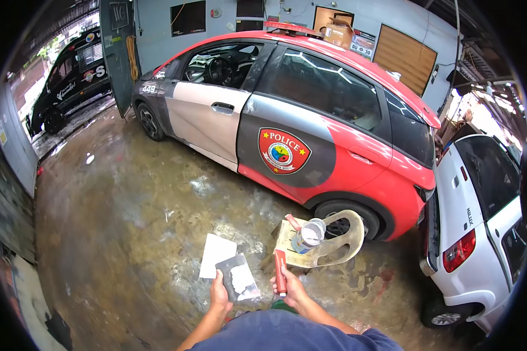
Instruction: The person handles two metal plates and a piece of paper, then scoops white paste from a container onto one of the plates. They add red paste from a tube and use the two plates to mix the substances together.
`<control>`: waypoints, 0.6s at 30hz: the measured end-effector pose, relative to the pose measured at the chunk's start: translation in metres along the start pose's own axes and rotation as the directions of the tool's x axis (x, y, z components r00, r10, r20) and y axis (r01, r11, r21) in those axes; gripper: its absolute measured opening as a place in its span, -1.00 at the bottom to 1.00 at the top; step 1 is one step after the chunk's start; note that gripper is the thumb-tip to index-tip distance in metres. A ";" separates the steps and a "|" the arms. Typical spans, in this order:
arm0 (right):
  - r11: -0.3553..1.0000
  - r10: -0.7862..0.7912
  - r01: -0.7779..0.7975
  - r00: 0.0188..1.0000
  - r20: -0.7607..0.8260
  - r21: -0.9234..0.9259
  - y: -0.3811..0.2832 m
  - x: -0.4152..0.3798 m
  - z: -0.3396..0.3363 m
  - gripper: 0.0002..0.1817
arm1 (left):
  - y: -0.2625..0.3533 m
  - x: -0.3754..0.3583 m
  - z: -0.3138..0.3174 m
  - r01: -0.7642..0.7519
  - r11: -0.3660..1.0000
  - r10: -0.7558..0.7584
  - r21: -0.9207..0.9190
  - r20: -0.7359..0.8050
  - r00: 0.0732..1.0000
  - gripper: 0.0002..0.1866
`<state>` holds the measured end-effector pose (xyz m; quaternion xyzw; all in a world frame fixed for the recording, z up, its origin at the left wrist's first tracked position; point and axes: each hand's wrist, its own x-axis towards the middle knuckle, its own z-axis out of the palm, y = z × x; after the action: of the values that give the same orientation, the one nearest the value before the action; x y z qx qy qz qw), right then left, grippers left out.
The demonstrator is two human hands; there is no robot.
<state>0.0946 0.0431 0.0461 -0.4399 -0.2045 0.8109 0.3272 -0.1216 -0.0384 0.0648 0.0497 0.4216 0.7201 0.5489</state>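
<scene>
Head view, red tube (280, 270), white-smeared plate (233, 262)

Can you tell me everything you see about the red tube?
The red tube is long and narrow, probably soft plastic, with pale marks too tiny to read. In this view, its broad end is uppermost and its pale tip lowest. The right hand grips it, and the chair shows beyond it. I can't tell whether it's capped.
</scene>
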 end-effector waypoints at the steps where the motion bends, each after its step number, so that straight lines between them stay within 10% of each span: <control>1: 1.000 -0.019 0.019 1.000 -0.003 0.021 0.001 0.002 0.001 -0.59 | 0.003 -0.001 0.000 -0.007 1.000 0.007 0.003 0.016 1.000 -0.47; 18: 0.985 -0.008 0.002 1.000 0.029 0.173 -0.004 -0.017 -0.007 -0.57 | 0.002 -0.011 0.017 -0.018 0.999 0.018 0.033 0.021 1.000 -0.47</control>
<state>0.1089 0.0338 0.0548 -0.3971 -0.1393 0.8313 0.3631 -0.1095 -0.0387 0.0812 0.0700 0.4276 0.7173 0.5457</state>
